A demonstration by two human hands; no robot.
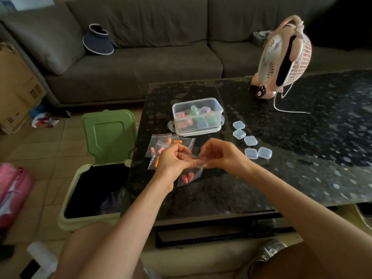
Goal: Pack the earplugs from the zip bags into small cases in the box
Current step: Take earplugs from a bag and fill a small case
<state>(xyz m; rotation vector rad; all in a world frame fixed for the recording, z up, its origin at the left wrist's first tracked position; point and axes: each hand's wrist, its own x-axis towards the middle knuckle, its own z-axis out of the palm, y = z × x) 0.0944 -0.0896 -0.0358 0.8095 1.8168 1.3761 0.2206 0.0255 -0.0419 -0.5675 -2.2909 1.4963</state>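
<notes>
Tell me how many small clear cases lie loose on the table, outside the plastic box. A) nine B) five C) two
B: five small clear cases lie on the table beside the box, while the left hand and right hand hold a zip bag.

Head view, downward over table [261, 178]

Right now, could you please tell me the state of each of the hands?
Left hand: pinches the top of the zip bag.
Right hand: pinches the same bag's top.
</notes>
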